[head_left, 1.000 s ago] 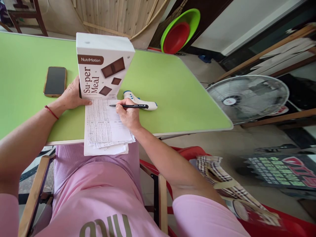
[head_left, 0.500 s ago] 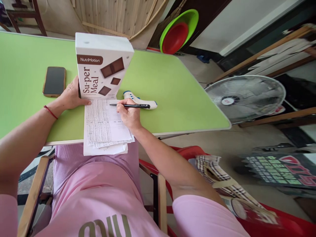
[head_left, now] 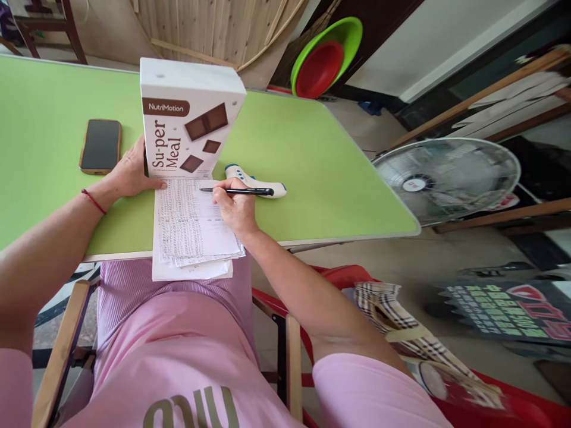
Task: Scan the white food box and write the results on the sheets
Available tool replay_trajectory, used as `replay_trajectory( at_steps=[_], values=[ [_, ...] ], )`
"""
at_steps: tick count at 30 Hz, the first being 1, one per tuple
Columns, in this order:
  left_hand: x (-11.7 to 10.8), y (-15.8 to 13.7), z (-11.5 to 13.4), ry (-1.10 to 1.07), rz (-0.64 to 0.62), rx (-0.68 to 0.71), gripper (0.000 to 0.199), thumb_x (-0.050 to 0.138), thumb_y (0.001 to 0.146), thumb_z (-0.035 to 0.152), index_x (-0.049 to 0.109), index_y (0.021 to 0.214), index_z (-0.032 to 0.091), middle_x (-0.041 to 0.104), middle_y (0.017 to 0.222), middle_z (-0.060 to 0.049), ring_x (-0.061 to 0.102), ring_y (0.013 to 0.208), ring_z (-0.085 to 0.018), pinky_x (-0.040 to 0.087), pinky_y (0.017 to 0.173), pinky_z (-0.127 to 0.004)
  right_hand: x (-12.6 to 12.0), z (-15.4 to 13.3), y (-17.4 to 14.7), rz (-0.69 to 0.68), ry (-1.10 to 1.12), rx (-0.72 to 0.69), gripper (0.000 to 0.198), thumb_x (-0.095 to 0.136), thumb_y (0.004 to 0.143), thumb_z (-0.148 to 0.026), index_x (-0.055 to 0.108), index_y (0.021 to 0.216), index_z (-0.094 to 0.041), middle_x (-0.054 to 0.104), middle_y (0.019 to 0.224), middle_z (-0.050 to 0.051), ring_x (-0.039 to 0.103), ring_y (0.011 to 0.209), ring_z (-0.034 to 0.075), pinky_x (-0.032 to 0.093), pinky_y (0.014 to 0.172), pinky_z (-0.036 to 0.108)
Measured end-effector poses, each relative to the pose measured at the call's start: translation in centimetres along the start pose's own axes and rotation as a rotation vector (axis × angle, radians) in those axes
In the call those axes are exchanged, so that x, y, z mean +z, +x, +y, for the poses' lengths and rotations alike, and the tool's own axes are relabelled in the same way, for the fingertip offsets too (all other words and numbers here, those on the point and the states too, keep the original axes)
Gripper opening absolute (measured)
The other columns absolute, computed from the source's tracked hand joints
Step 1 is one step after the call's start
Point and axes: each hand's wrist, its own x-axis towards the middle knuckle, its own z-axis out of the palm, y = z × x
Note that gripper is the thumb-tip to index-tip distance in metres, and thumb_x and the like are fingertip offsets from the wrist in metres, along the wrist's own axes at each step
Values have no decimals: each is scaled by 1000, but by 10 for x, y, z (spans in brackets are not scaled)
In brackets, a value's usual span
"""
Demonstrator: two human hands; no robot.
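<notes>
My right hand [head_left: 236, 208] is closed round a black pen [head_left: 252, 191], its tip at the upper part of a handwritten sheet [head_left: 181, 229]. Dense rows of small writing cover the left side of that sheet. Other papers lie beneath it, and the stack juts over the table's near edge. My left hand [head_left: 134, 169] is open, the thumb lying on the sheet's top left corner and the fingers against the side of a white NutriMotion box [head_left: 223, 113]. That box stands upright at the head of the papers. The left fingertips are partly hidden.
A phone [head_left: 102, 146] lies left of the box on the green table [head_left: 321, 172]. Just beyond my right hand is a white and blue handheld device [head_left: 277, 189], perhaps a thermometer. A fan [head_left: 450, 178] stands past the right edge, near a red chair [head_left: 343, 276].
The whole view has shifted slightly, so things sit a little further right. Both hands keep nearly the same place on the papers, and the pen stays in my right hand.
</notes>
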Motion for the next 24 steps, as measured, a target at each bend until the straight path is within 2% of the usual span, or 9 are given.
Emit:
replay_trajectory(
  at_steps=[6,12,19,24],
  values=[
    [1,0,3,-2,3,-8,108,96,58,62,48,148,28,51,152,-15,45,145,-53,36,123,-75,1,0,0,3,-3,-17,10,62,86,-26,58,77,-24,58,65,-5,52,59,12,47,59,28],
    [0,0,4,-24,14,-25,108,98,56,57,50,148,29,53,151,-13,46,145,-52,38,124,-72,0,0,1,-9,-13,-8,12,63,87,-24,56,78,-25,57,65,-6,52,60,13,50,62,28],
    [-1,-1,-2,7,-3,-9,107,96,59,67,51,148,30,53,150,-13,46,144,-52,39,121,-75,0,3,0,-5,1,4,12,65,89,-24,58,79,-24,57,65,-6,54,59,12,50,61,28],
    [-1,-1,2,19,-15,-20,106,96,60,67,51,149,30,53,149,-14,47,144,-52,40,120,-75,0,2,0,0,36,-9,12,66,88,-24,58,79,-24,58,64,-6,55,58,12,51,61,28]
  ],
)
